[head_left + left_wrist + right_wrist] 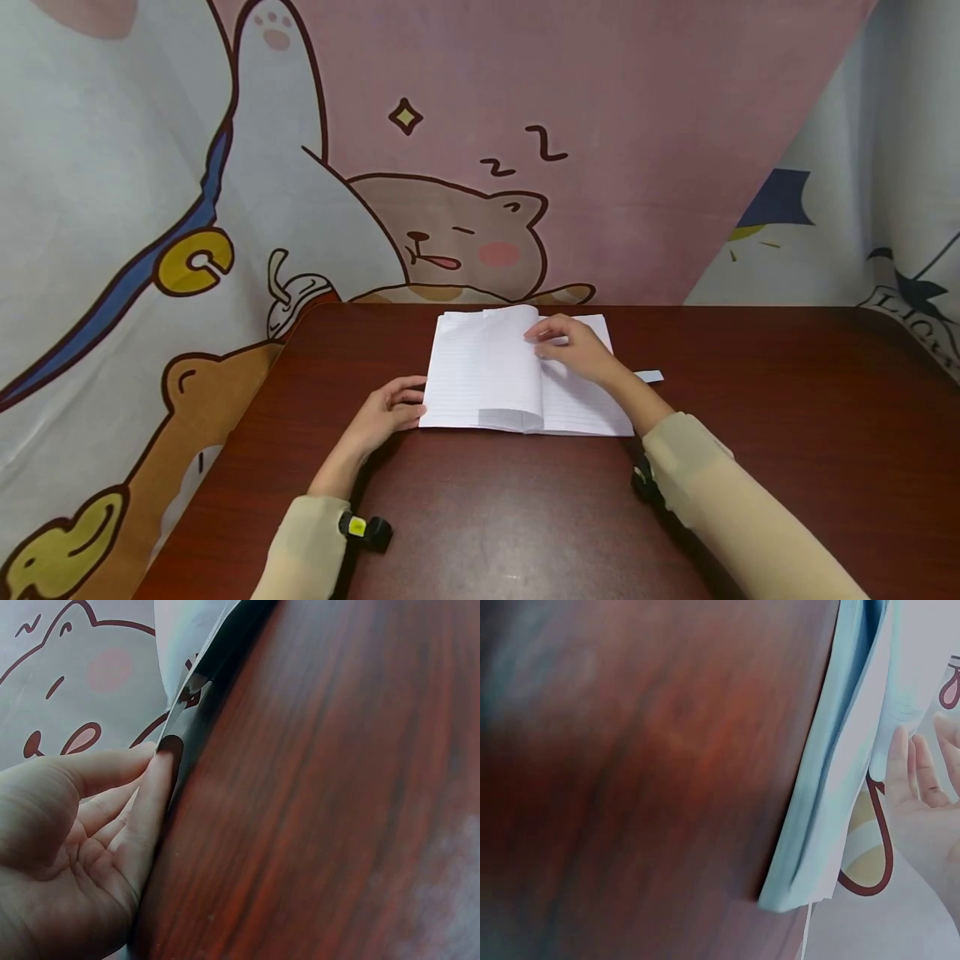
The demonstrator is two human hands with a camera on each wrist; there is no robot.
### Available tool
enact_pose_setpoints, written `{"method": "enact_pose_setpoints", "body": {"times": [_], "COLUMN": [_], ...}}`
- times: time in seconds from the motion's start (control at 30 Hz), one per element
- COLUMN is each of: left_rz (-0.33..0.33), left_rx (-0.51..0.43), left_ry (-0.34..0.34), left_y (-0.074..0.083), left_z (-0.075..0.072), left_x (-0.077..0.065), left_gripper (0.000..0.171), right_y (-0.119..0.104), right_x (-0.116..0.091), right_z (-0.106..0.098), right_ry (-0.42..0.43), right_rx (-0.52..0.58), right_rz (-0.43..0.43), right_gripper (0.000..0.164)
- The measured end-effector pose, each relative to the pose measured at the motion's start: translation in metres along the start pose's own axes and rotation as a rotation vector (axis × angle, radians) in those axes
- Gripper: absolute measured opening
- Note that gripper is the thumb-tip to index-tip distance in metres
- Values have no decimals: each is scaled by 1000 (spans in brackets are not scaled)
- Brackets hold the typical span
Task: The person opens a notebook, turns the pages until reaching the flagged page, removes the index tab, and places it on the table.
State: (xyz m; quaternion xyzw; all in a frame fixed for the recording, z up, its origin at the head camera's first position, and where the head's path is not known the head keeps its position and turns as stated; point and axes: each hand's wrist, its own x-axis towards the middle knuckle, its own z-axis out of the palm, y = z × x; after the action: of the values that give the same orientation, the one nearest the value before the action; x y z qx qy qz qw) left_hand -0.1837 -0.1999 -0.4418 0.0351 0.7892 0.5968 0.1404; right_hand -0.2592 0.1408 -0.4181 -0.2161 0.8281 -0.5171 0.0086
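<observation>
A notebook (450,367) with lined white pages lies spread on the dark wooden table. One leaf (510,367) stands curled up near the spine, bending over toward the left page. At the left edge, my left hand (386,417) pinches the notebook, thumb above and fingers beneath; the left wrist view shows this hand (82,840) close at the edge. My right hand (577,346) reaches over the right page, fingertips against the curled leaf. In the right wrist view its fingers (898,765) are extended and spread beside the raised paper.
A pale strip (649,376) sticks out beyond the notebook's right side. The brown table (465,508) reaches back to a hanging cloth (637,150) printed with cartoon animals. Each wrist carries a small black camera, the left one (375,533) near the sleeve.
</observation>
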Motion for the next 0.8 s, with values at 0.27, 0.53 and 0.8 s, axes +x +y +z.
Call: {"method": "enact_pose_setpoints", "body": {"times": [0.27, 0.53, 0.8], "left_rz": [0, -5, -3], "left_rx": [5, 1, -3], "left_ry": [11, 13, 14], "left_y": [-1, 0, 0], "left_z": [0, 0, 0], "left_x": [0, 0, -1], "left_gripper": [44, 41, 41], "right_y": [-2, -9, -17], "right_x": [2, 2, 3], "right_z": [8, 17, 25], "right_ry": [1, -34, -191], "right_rx": [41, 23, 9], "right_rz": [-64, -61, -39], "right_gripper": [21, 20, 21]}}
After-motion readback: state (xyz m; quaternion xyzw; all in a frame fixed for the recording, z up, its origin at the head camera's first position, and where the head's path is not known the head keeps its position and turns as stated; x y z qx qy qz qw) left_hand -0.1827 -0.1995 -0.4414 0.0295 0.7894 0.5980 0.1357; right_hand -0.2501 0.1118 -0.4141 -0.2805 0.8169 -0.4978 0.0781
